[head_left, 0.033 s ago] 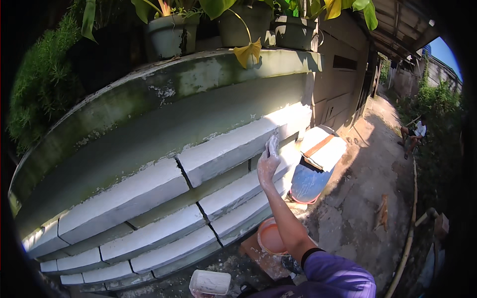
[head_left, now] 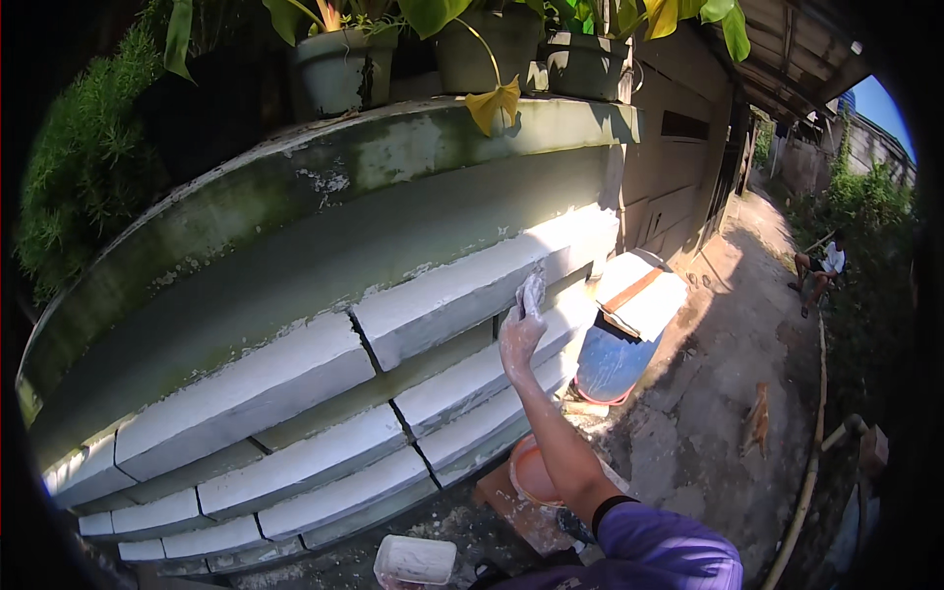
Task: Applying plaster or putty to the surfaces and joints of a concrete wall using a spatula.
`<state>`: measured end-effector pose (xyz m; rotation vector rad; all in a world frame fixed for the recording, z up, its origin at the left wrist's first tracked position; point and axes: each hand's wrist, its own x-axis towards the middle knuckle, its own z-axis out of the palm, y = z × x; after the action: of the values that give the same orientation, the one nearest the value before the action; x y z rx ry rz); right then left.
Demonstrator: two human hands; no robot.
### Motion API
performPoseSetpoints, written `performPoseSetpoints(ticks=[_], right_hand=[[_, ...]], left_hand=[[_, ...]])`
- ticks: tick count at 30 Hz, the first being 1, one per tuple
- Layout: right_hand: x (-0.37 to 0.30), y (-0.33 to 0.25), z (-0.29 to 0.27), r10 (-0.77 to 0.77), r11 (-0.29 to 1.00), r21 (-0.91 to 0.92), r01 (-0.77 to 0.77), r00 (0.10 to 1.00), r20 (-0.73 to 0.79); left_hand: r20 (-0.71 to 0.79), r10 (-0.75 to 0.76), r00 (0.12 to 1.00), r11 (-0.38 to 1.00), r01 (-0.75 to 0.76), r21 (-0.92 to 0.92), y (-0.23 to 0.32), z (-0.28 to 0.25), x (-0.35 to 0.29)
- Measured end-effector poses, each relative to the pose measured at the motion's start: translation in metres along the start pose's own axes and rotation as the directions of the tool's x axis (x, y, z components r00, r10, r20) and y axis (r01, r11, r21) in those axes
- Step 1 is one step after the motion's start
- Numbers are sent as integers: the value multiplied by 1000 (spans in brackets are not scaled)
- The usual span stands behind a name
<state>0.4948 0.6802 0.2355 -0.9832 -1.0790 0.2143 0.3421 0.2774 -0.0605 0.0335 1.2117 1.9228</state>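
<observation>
My right hand (head_left: 520, 340), smeared with white, reaches up from a purple sleeve. Its fingers are closed around a small white-coated wad (head_left: 531, 293); whether it is cloth or sponge, I cannot tell. The wad is at the front face of the top white-coated block ledge (head_left: 457, 295), toward its right end. More stepped white ledges (head_left: 315, 454) run below, split by dark vertical gaps. My left hand is out of view.
Below my arm stands an orange bucket (head_left: 536, 472), beside a white tub (head_left: 418, 560). A blue drum (head_left: 610, 366) with a white cover (head_left: 644, 295) is right of the ledges. Potted plants (head_left: 344, 71) line the wall top. A cat (head_left: 756, 421) and a seated person (head_left: 821, 270) are along the path.
My right hand and the wad have shifted slightly left along the top ledge. Everything else looks the same.
</observation>
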Motion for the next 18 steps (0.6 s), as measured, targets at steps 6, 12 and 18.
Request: performPoseSetpoints(ticks=[6,12,18], right_hand=[[-102,-40,-3,-103,976,217,33,941,323],[-92,-20,-67,-287,938,308,157,851,440],[13,4,-72,-43,981,190,51,998,-50]], left_hand=[[-37,17,999,1000,-17,13,1,6,2],[-49,38,998,999,-37,28,2,11,6],[-47,51,998,998,-49,42,1,13,7]])
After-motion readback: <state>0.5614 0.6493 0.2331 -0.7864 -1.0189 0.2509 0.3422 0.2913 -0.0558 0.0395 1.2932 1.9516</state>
